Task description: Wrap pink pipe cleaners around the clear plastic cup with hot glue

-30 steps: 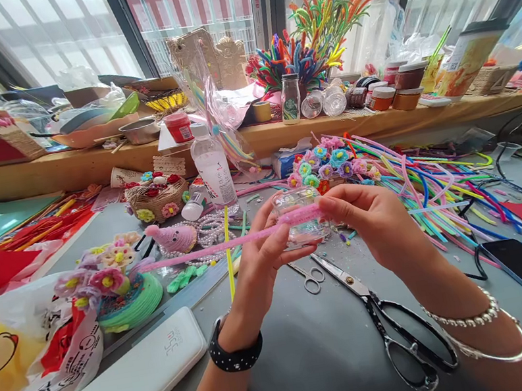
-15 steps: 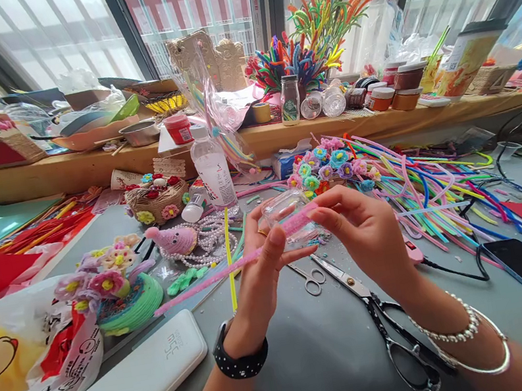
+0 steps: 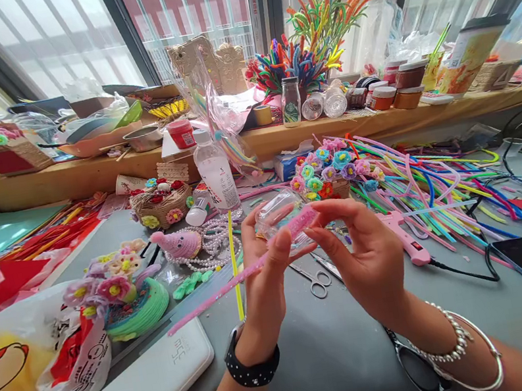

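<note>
Over the flat grey table (image 3: 329, 361), by the curled left hand (image 3: 267, 288) and the narrowly pinching right hand (image 3: 370, 256) are held, respectively, a clear, rounded jar (image 3: 277, 209) and the upper end of a long, fuzzy pink strip (image 3: 257, 266) laid across it. Were the left thumb's pressure eased, the strip could be skewed on the slick-looking wall.
</note>
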`<state>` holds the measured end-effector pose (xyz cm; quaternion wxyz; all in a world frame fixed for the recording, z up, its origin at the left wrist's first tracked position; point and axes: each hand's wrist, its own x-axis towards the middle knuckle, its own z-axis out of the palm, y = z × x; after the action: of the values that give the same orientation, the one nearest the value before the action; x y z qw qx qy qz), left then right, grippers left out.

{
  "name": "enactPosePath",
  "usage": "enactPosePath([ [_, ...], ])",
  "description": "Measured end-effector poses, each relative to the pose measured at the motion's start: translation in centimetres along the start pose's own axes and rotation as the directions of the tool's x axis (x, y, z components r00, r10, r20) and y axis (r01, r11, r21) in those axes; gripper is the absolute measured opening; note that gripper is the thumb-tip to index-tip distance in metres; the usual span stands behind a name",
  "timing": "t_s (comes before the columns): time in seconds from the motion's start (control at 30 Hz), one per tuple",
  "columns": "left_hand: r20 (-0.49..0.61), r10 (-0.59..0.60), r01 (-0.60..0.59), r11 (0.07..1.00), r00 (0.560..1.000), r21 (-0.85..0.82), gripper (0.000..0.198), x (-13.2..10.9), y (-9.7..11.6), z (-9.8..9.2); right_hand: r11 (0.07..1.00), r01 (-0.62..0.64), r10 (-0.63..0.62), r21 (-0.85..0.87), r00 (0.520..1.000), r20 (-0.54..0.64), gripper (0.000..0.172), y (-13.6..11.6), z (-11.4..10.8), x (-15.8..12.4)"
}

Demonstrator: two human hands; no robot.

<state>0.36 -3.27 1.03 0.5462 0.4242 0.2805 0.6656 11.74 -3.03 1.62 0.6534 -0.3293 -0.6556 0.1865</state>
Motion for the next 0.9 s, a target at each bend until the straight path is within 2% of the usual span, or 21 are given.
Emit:
enactPosePath([
  [0.13, 0.025, 0.023, -0.022, 1.0, 0.999, -0.016, 0.054, 0.0, 0.0, 0.0, 0.998, -0.044, 0.046, 0.044, 0.998, -0.035, 0.026, 0.2, 0.0, 0.0],
  [0.3, 0.116, 0.001, 0.005, 0.999, 0.993, -0.048, 0.059, 0.0, 0.3, 0.0, 0.995, -0.096, 0.098, 0.036, 0.993, -0.064, 0.017, 0.3, -0.2, 0.4],
  [0.53, 0.233, 0.044, -0.056, 0.998, 0.971, 0.042, 0.064, -0.3, 0.1, -0.2, 0.99, -0.127, 0.134, 0.062, 0.984, -0.114, 0.015, 0.0, -0.9, 1.1],
  [0.67, 0.265, 0.017, -0.052, 0.991, 0.964, 0.126, 0.075, -0.4, 0.2, -0.1, 0.991, -0.104, 0.115, 0.078, 0.983, -0.141, 0.017, -0.2, -1.3, 1.6],
  [0.9, 0.356, 0.019, -0.074, 0.987, 0.934, 0.14, 0.088, -0.3, 0.6, 0.2, 0.997, -0.059, 0.067, 0.054, 0.984, -0.166, 0.02, -0.2, -1.4, 1.9],
])
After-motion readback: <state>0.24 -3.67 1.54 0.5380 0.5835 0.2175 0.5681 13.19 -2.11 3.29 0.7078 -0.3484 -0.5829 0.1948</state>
